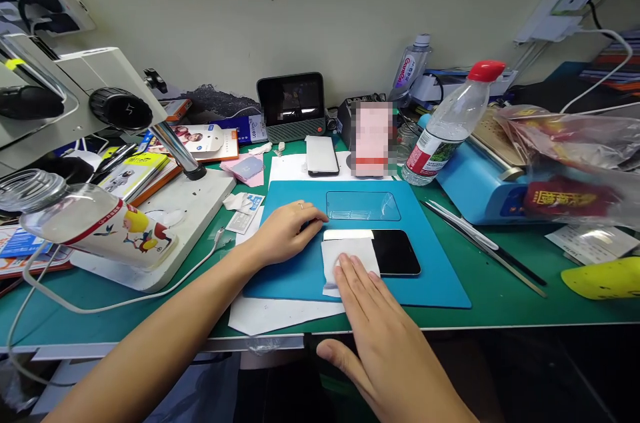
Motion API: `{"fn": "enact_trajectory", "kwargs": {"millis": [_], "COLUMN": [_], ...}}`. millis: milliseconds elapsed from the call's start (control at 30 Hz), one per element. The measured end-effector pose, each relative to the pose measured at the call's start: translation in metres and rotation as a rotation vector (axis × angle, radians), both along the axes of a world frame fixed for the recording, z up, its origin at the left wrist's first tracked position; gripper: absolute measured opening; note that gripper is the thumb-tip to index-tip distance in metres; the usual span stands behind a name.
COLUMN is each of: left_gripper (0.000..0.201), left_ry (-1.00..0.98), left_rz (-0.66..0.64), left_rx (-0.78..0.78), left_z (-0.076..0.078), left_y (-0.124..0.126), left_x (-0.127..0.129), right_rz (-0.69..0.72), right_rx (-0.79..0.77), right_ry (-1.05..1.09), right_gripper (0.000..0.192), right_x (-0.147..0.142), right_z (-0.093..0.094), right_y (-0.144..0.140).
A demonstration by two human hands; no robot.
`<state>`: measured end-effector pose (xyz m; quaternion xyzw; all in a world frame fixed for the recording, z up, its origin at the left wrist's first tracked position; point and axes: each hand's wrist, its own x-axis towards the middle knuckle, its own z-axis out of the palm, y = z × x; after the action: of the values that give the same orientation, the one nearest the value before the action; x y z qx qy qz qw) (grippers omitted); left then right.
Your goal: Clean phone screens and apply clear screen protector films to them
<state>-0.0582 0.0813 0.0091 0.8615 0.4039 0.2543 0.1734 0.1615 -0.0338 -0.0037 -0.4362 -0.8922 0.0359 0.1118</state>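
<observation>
A black phone (395, 252) lies screen up on a blue work mat (430, 276). A white wipe cloth (345, 260) covers the phone's left end. My right hand (380, 336) lies flat with its fingertips pressing on the cloth. My left hand (285, 233) rests on the mat just left of the phone, its fingers curled against the phone's top left corner. A clear screen protector (363, 206) lies on the mat beyond the phone.
A microscope (75, 103) on a white base stands at left, with a clear bottle (85, 220) lying on it. A second phone (322, 155), a small display (291, 105), a red-capped water bottle (445, 126), a blue machine (480, 183), tweezers (480, 246) and a plastic bag (565, 150) surround the mat.
</observation>
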Motion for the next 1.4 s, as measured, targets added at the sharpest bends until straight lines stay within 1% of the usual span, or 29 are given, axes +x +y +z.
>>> {"fn": "enact_trajectory", "kwargs": {"millis": [100, 233, 300, 400, 533, 667, 733, 867, 967, 1100, 1267, 1400], "left_gripper": [0.023, 0.027, 0.028, 0.027, 0.025, 0.025, 0.025, 0.026, 0.027, 0.028, 0.028, 0.028], "left_ry": [0.040, 0.075, 0.073, 0.069, 0.063, 0.050, 0.039, 0.017, 0.001, -0.014, -0.004, 0.000], "left_rz": [-0.015, -0.031, -0.032, -0.026, -0.008, 0.011, 0.025, 0.047, 0.030, 0.017, 0.037, 0.030], "left_rx": [-0.019, -0.046, -0.054, -0.050, -0.038, -0.038, -0.036, -0.029, -0.034, -0.032, -0.024, -0.044], "left_z": [0.000, -0.001, -0.001, -0.002, -0.002, -0.003, -0.003, -0.004, -0.002, -0.002, -0.002, -0.002], "left_y": [0.000, 0.000, 0.001, 0.001, 0.001, 0.001, 0.002, 0.001, 0.001, 0.000, 0.001, 0.001], "left_x": [-0.001, -0.002, -0.002, -0.001, -0.001, 0.000, 0.000, 0.000, -0.001, -0.001, -0.001, -0.002], "right_rz": [-0.051, -0.132, -0.152, -0.163, -0.216, -0.238, -0.210, -0.114, -0.093, -0.079, -0.012, 0.013], "right_rx": [0.001, 0.052, 0.047, 0.016, -0.013, -0.031, -0.059, -0.083, -0.075, -0.048, -0.057, -0.051], "right_ry": [-0.009, 0.016, 0.015, -0.003, -0.030, -0.059, -0.060, -0.021, -0.010, -0.025, 0.004, 0.017], "right_gripper": [0.081, 0.083, 0.083, 0.081, 0.080, 0.090, 0.094, 0.092, 0.093, 0.092, 0.090, 0.087], "right_x": [0.024, 0.059, 0.068, 0.070, 0.062, 0.039, 0.021, -0.018, -0.037, -0.041, -0.033, -0.027], "right_z": [-0.003, -0.007, -0.007, -0.006, -0.003, 0.000, 0.004, 0.009, 0.010, 0.006, 0.005, 0.006], "right_y": [-0.001, -0.001, 0.002, 0.010, 0.031, 0.044, 0.045, 0.046, 0.048, 0.044, 0.025, 0.011]}}
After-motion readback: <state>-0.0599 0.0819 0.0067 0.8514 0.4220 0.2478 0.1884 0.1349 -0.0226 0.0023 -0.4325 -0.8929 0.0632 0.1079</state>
